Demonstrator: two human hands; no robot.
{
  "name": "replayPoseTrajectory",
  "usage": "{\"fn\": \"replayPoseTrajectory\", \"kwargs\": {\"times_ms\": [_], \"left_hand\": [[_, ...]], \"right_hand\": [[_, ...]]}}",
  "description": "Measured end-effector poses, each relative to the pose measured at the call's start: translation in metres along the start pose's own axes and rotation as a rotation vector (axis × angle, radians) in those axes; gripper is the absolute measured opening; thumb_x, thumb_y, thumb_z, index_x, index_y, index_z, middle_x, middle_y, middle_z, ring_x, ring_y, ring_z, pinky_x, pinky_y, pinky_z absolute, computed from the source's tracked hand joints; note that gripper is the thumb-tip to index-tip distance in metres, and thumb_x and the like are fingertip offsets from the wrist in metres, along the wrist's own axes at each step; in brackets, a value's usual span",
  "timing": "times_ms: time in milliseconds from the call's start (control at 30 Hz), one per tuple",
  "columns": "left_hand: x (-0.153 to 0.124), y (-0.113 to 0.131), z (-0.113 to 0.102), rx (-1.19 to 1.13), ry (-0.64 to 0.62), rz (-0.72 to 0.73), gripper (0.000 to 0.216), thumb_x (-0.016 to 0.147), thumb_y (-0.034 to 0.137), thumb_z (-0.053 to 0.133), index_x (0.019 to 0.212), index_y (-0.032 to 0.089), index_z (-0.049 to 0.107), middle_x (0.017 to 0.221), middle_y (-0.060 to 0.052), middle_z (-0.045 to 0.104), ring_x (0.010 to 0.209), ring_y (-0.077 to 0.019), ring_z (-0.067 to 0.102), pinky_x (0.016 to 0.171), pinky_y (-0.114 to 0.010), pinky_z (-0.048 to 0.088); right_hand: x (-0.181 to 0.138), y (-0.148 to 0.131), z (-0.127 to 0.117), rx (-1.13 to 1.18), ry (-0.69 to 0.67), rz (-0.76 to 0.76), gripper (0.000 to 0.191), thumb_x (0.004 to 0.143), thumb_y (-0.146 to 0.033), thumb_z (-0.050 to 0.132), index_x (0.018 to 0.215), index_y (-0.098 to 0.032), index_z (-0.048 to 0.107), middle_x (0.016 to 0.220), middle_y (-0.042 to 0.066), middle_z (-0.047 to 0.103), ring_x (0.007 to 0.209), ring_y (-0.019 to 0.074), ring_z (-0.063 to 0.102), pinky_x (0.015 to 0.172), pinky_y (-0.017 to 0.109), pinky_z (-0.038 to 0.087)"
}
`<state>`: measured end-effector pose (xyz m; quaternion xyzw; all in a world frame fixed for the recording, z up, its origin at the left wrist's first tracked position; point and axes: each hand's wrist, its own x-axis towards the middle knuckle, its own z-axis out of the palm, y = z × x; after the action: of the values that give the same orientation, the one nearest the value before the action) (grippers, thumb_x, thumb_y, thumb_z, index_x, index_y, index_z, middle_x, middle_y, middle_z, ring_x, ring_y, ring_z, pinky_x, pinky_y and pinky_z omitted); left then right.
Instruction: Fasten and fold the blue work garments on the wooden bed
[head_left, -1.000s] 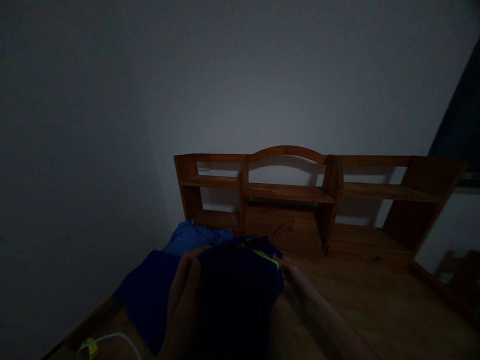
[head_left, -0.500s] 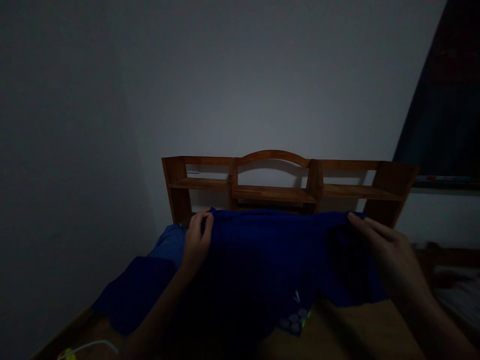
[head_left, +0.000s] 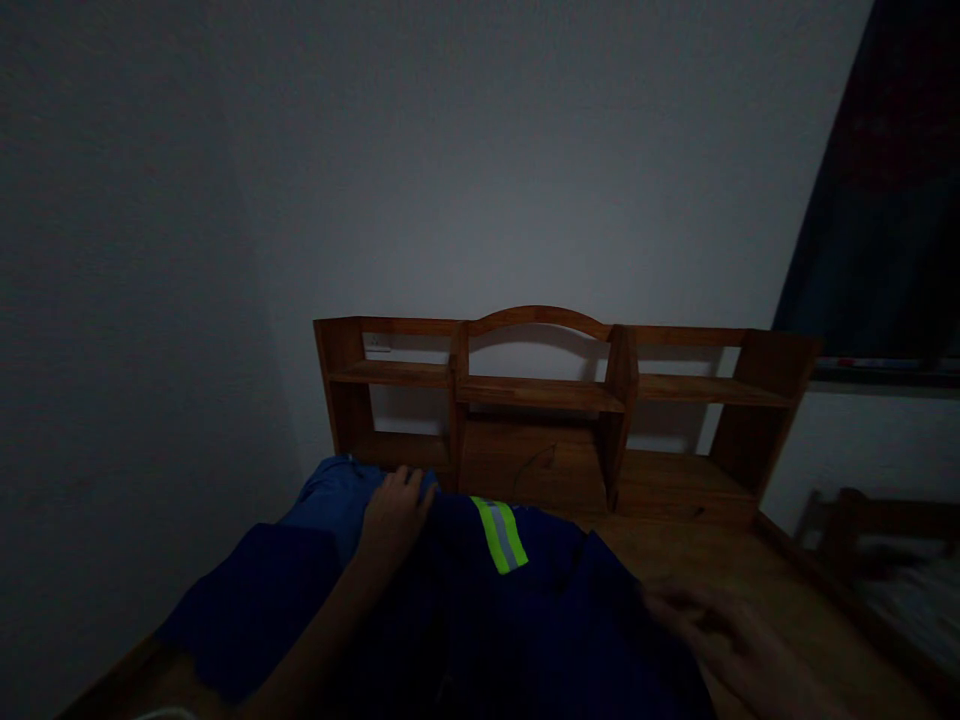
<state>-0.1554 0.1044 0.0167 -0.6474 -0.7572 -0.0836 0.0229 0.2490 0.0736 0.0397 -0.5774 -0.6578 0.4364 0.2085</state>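
A dark blue garment [head_left: 540, 620] with a yellow-green and grey reflective stripe [head_left: 499, 535] lies spread on a wooden desk [head_left: 757, 580]. My left hand [head_left: 394, 515] rests on the garment's far left part, fingers curled over the cloth. My right hand [head_left: 720, 635] lies at the garment's right edge; it is blurred, fingers seeming stretched out over the cloth. A lighter blue cloth [head_left: 330, 495] shows beyond my left hand.
A wooden shelf unit [head_left: 540, 400] with several empty compartments stands at the desk's back against a pale wall. A thin cable [head_left: 536, 458] lies in its middle compartment. Another wooden piece of furniture [head_left: 870, 520] shows at the right. A dark curtain [head_left: 885, 200] hangs upper right.
Half a second ago both hands held the garment up by its top edge. Now the garment lies down on the desk with the reflective stripe showing, and both hands are lower.
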Motion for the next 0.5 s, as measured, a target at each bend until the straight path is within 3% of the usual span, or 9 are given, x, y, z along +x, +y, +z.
{"fn": "replayPoseTrajectory", "kwargs": {"times_ms": [100,200,333,400,500], "left_hand": [[-0.014,0.048,-0.035,-0.327,-0.134,0.278,0.037,0.09,0.046,0.035,0.108,0.021,0.056,0.109,-0.006,0.056,0.103,-0.0183,0.053,0.091,-0.03,0.041],[-0.045,0.074,-0.05,-0.478,-0.384,0.46,0.049,0.082,0.058,0.044,0.119,0.028,0.051,0.119,-0.004,0.053,0.106,-0.0195,0.053,0.092,-0.031,0.042],[-0.085,0.058,-0.025,-0.387,-0.549,0.362,0.063,0.076,0.064,0.047,0.127,0.028,0.046,0.126,-0.008,0.05,0.109,-0.026,0.053,0.091,-0.036,0.043],[-0.098,0.038,-0.005,-0.328,-0.603,0.272,0.059,0.077,0.062,0.048,0.123,0.027,0.05,0.125,-0.008,0.05,0.102,-0.0254,0.058,0.086,-0.035,0.046],[-0.108,0.018,0.012,-0.286,-0.617,0.183,0.049,0.081,0.06,0.043,0.114,0.027,0.056,0.122,-0.006,0.052,0.089,-0.0214,0.063,0.078,-0.031,0.048]], "right_hand": [[0.035,0.01,0.011,-0.016,0.061,0.054,0.049,0.07,-0.054,0.057,0.107,-0.023,0.062,0.113,0.009,0.06,0.106,0.0275,0.055,0.093,0.039,0.043],[0.052,0.022,0.038,-0.015,-0.045,0.07,0.043,0.072,-0.047,0.058,0.106,-0.021,0.061,0.105,0.007,0.063,0.102,0.0247,0.056,0.096,0.038,0.04],[0.037,0.024,0.064,0.035,-0.162,0.017,0.021,0.076,-0.033,0.054,0.088,-0.018,0.062,0.087,0.005,0.064,0.078,0.0175,0.059,0.073,0.027,0.047],[0.02,0.017,0.067,0.038,-0.244,-0.02,0.013,0.074,-0.023,0.051,0.081,-0.017,0.06,0.074,0.002,0.062,0.066,0.0127,0.056,0.06,0.021,0.044],[-0.008,0.005,0.068,0.021,-0.427,-0.074,0.013,0.068,-0.014,0.052,0.077,-0.019,0.06,0.067,-0.002,0.06,0.063,0.0097,0.056,0.055,0.017,0.039]]}}
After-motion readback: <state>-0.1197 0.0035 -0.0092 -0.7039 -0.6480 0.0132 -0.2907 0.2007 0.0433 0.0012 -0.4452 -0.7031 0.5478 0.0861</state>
